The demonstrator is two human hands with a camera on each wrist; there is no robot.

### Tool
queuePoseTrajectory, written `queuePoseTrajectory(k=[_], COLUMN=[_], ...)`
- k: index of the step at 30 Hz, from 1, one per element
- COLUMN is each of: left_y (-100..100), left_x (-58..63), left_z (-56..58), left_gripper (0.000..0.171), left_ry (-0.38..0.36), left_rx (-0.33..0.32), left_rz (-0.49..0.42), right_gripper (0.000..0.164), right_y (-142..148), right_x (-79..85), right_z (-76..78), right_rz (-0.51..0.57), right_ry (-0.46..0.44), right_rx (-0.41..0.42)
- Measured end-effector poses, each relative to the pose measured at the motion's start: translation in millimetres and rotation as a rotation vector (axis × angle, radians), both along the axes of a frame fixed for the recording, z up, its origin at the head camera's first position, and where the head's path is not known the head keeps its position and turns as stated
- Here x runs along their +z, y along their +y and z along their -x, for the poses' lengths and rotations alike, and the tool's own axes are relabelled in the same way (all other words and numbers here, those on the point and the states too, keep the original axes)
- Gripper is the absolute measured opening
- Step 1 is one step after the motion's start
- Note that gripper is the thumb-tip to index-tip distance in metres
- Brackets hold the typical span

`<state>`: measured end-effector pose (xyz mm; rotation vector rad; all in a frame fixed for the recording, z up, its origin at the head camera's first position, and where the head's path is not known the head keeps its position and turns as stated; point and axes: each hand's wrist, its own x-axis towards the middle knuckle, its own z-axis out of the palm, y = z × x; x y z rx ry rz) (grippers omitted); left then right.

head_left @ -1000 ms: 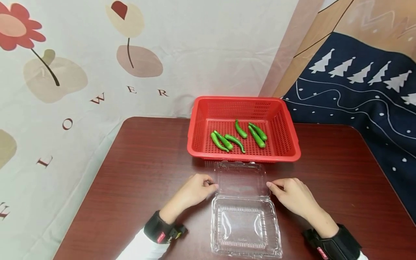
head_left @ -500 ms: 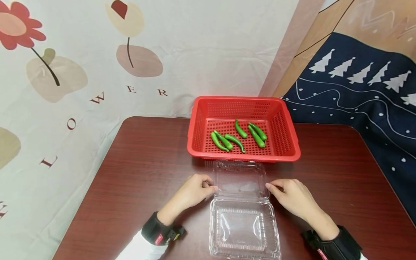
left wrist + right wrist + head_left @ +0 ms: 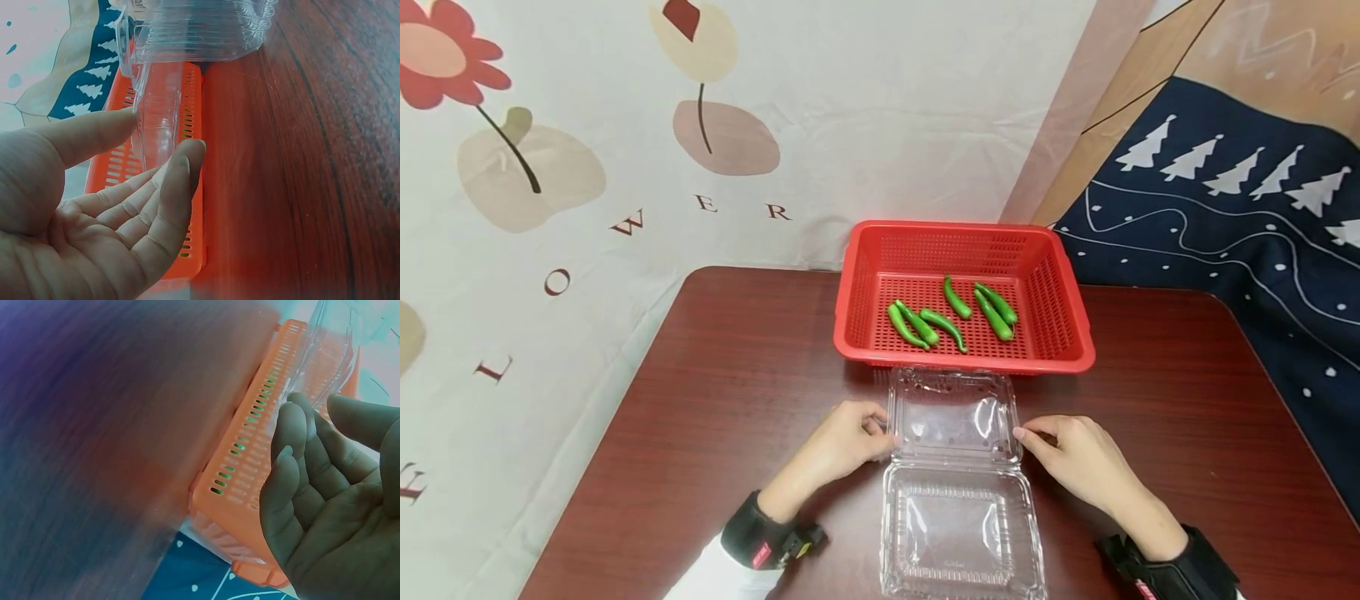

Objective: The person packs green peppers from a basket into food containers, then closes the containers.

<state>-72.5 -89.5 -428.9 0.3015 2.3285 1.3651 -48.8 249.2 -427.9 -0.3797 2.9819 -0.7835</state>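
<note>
A clear plastic clamshell container [image 3: 957,525] lies unfolded on the table, with its lid [image 3: 951,417] on the far side. My left hand [image 3: 850,442] pinches the lid's left edge; in the left wrist view the thumb [image 3: 100,134] touches one side of the clear plastic and the other fingers are on the far side. On the lid's right edge, the thumb and fingers of my right hand [image 3: 1078,454] pinch the rim. Beyond the lid stands a red perforated basket [image 3: 962,364] holding several green chili peppers [image 3: 955,298]. No pepper shows in the container.
The dark reddish-brown wooden table [image 3: 760,350] extends on both sides of the container. A pale cloth with flower prints [image 3: 865,100] hangs behind it, and a navy cloth with white trees [image 3: 1210,217] is at the right. Black bands [image 3: 758,533] circle both wrists.
The lid looks slightly larger, and a bright reflection has appeared on its right side. The container has shifted slightly left and nearer. Both hands keep their hold; the peppers have not moved.
</note>
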Motion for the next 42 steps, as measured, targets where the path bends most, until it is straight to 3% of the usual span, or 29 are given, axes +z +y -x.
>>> queuePoseTrajectory(k=[8, 29, 42], left_y=[-1.9, -4.4, -7.0], left_x=[1.3, 1.1, 0.4], left_z=[-0.8, -2.6, -6.6], left_gripper=[0.033, 0.039, 0.045], left_ry=[0.002, -0.031, -0.045], left_rx=[0.006, 0.04, 0.041], left_rz=[-0.029, -0.108, -0.128], right_gripper=[0.009, 0.004, 0.009], right_y=[0.8, -0.7, -2.7], right_x=[3.5, -1.5, -0.9], right_z=[-3.6, -11.4, -16.9], right_rz=[0.018, 0.073, 0.117], right_ry=[0.026, 0.204, 0.216], right_rx=[-0.001, -0.001, 0.008])
